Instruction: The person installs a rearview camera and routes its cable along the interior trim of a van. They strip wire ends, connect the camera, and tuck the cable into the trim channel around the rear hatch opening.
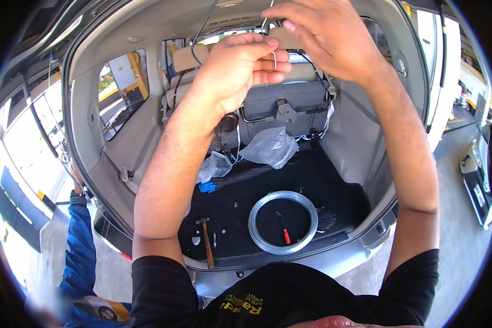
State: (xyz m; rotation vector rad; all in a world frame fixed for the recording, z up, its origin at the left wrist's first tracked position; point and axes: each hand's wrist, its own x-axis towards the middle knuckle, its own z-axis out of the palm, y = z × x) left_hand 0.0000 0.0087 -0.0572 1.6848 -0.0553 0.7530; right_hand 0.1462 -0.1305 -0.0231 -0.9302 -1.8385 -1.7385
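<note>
The coil of galvanised wire (pixel 252 223) lies flat on the black cargo floor (pixel 333 188) of a vehicle's open rear, its whole ring in view. High above and beyond that coil, the left hand (pixel 238 63) pinches a short length of thin wire (pixel 275 59) between thumb and forefinger, the bent end hanging below the grip and the other fingers loosely curled; how far the length runs behind the fingers is hidden. The right hand (pixel 333 41), also high beyond the coil and a little to its right, is cut by the upper edge; its thumb stands apart from the forefinger, whose tip is beside a pale strand (pixel 265 21), but I cannot tell whether it grips that strand, nor whether both pieces are one wire. Inside the coil lies a red-handled tool (pixel 287 236) with a thin shaft, its tip too small to make out. Left of the coil rests a wooden-handled hammer (pixel 208 246); just beyond the coil sits a clear plastic bag (pixel 270 147), contents unclear. The folded grey seatback (pixel 306 95), farther beyond the coil, is partly covered by the left hand. Far left of the coil, a co-worker's blue sleeve (pixel 77 246) shows, the head blurred out.
</note>
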